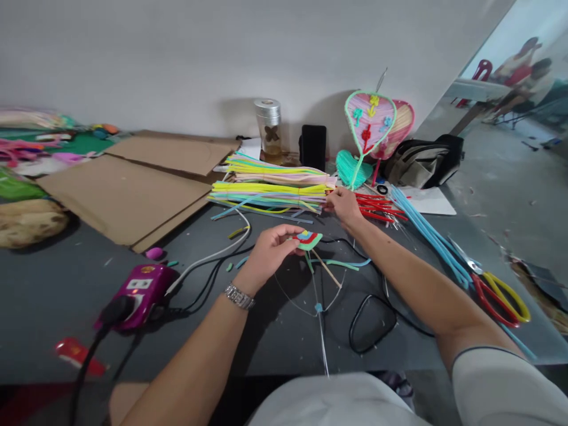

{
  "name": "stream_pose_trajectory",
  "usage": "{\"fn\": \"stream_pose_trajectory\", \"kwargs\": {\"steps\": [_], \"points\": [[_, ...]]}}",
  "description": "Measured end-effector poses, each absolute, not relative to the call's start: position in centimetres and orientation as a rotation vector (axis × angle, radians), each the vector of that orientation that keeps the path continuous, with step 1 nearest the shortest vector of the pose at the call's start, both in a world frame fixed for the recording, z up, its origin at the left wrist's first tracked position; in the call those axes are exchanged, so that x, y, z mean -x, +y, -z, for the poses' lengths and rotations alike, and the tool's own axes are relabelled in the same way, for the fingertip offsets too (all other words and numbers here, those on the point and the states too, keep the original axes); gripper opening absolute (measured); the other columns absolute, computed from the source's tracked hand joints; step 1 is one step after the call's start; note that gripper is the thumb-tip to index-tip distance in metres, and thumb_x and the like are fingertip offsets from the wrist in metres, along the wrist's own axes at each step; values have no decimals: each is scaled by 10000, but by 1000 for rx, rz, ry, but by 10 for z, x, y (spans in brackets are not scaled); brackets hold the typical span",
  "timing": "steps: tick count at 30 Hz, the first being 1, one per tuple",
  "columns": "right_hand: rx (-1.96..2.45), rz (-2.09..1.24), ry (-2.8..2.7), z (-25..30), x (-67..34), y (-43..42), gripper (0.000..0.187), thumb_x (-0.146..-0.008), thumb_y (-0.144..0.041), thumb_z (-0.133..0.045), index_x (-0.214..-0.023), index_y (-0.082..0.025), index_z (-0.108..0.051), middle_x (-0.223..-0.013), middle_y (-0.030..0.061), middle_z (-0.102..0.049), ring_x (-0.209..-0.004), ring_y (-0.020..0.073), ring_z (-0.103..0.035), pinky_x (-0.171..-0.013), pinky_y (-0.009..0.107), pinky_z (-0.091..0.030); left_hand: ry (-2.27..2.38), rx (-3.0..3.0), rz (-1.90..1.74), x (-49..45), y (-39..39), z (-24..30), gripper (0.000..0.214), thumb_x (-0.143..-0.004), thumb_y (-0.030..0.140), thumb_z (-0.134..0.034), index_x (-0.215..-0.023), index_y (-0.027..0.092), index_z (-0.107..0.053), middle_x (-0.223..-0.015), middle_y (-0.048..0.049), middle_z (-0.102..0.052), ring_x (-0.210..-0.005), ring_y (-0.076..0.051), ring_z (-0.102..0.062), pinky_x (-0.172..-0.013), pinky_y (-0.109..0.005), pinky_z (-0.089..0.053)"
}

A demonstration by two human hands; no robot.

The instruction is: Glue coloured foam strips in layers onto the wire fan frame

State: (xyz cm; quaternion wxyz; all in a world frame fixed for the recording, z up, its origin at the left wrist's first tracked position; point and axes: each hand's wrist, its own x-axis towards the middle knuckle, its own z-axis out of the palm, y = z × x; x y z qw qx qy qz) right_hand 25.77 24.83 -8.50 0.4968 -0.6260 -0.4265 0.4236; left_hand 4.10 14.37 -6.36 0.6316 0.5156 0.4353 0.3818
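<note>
Pale shirt point(332, 402) at the bottom edge, both bare forearms reaching out over the dark grey table point(284, 346). Our left hand point(268, 255), silver wristwatch point(239, 296) on the wrist, is pinching a small layered green, red, yellow and blue craft piece point(308, 239) between thumb and fingers, just above the table. Thin wire frame point(302, 296) and tan stick point(326, 267) run down from that piece, with a small blue bead point(318, 307) on the wire. Our right hand point(344, 207) has its fingers loosely together at the ends of the pipe cleaner bundles point(270, 195); we can't tell if it's holding anything. Black cable point(370, 322) loops beside the wire, magenta power strip point(142, 290) with black plug point(116, 309) to the left, red-and-yellow-handled scissors point(501, 299) to the right. Light blue sticks point(426, 236) and red sticks point(379, 207) lie past the right hand. Further back, cardboard sheets point(133, 195), mint heart point(352, 168), pink heart-shaped fan point(369, 121), black phone point(313, 147), metal-lidded jar point(267, 121), bag point(421, 163). Two seated people point(523, 77) in the far right corner
</note>
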Motion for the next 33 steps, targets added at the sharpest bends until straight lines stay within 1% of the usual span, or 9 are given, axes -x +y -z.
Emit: {"fn": "stream_pose_trajectory", "kwargs": {"steps": [8, 14, 17, 20, 23, 25, 27, 29, 33], "points": [[1513, -1050, -1026, 76, -271, 244, 186, -720, -127, -701, -661, -205, -543, -579, -32, -644, -570, 127, -645, -505, 202, -505, 997, -1266, -843, -46, 148, 52, 417, -826, 247, -712, -1229, 142, -690, -1003, -85, -789, -808, -191, -749, -815, -325, -588], [1534, -1093, -1004, 73, -270, 236, 150, -797, -96, -719, -717, -163, -612, -621, -27, -633, -581, 98, -601, -504, 180, -459, 1002, -1283, -752, -56, 199, 51, 563, -814, 173, -713, -1372, 175, -643, -908, -35, -791, -752, -160, -746, -803, -288, -582], [1571, -1158, -971, 72, -269, 233, 95, -919, -212, -711, -904, -129, -667, -817, 10, -686, -696, 117, -649, -605, 232, -544, 1103, -1267, -727, -58, 228, 61, 557, -788, 146, -719, -1343, 151, -670, -868, -39, -790, -705, -156, -746, -685, -230, -542], [1584, -1172, -929, 68, -282, 229, 291, -988, -355, -658, -1196, -151, -652, -1145, 69, -688, -942, 180, -690, -808, 367, -610, 1180, -1251, -727, -55, 244, 71, 531, -784, 159, -718, -1312, 129, -686, -857, -59, -790, -682, -158, -747, -543, -184, -450], [1557, -1117, -867, 55, -317, 217, 352, -992, -377, -648, -1274, -168, -628, -1252, 92, -662, -1046, 215, -680, -885, 419, -602, 1204, -1218, -746, -51, 249, 80, 513, -775, 170, -724, -1287, 145, -702, -884, -68, -793, -686, -152, -750, -491, -167, -397], [1520, -1055, -813, 41, -349, 203, 298, -995, -363, -647, -1211, -159, -653, -1178, 78, -687, -977, 189, -691, -837, 380, -610, 1200, -1189, -762, -50, 250, 83, 500, -768, 165, -723, -1268, 154, -712, -895, -70, -794, -692, -151, -754, -485, -164, -397], [1478, -972, -741, 23, -384, 184, 133, -968, -253, -671, -951, -122, -685, -941, 47, -719, -811, 149, -700, -710, 310, -596, 1191, -1157, -778, -49, 251, 84, 484, -761, 154, -721, -1245, 155, -719, -895, -71, -794, -687, -152, -757, -484, -166, -403], [1415, -870, -689, 3, -418, 165, 325, -937, -97, -610, -613, -132, -605, -743, 77, -713, -691, 131, -705, -633, 279, -539, 1179, -1126, -796, -50, 252, 83, 457, -754, 143, -729, -1211, 149, -727, -879, -69, -792, -667, -155, -756, -480, -171, -406], [1292, -629, -721, -25, -475, 133, 499, -864, -91, -627, -396, -150, -464, -619, 124, -726, -551, 155, -714, -561, 330, -488, 1127, -1072, -855, -52, 247, 76, 413, -740, 144, -778, -1151, 137, -732, -793, -53, -778, -642, -158, -750, -497, -176, -428]]}}
